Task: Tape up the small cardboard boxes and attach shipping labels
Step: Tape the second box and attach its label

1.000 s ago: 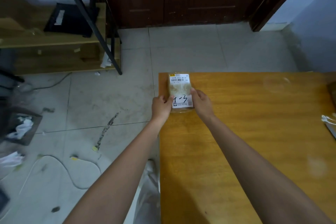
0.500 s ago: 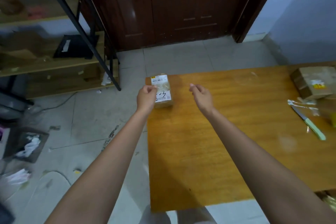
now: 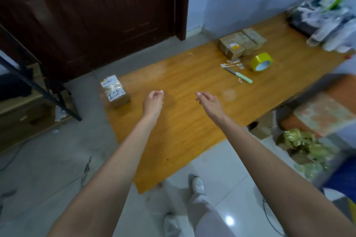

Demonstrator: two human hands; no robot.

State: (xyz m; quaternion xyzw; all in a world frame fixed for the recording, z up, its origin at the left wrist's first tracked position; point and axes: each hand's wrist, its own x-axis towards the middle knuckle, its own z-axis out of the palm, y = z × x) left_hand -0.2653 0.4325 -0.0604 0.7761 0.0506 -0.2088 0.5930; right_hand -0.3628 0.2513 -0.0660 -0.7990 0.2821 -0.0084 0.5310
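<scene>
Both the left hand point(image 3: 153, 100) and right hand point(image 3: 208, 100) are hanging released, gripping nothing. The labelled box point(image 3: 115, 90) is sitting left of them; unlabelled boxes point(image 3: 240, 43) and tape roll point(image 3: 261, 61) are lying far right: reaching there next seems sensible.

There is one view only, from the person's head, tilted steeply down and forward over the wooden table point(image 3: 192, 121). Both forearms reach in from the bottom edge, close to the lens. A dark door point(image 3: 96, 15) fills the upper left; the wide angle bends the frame's edges.
</scene>
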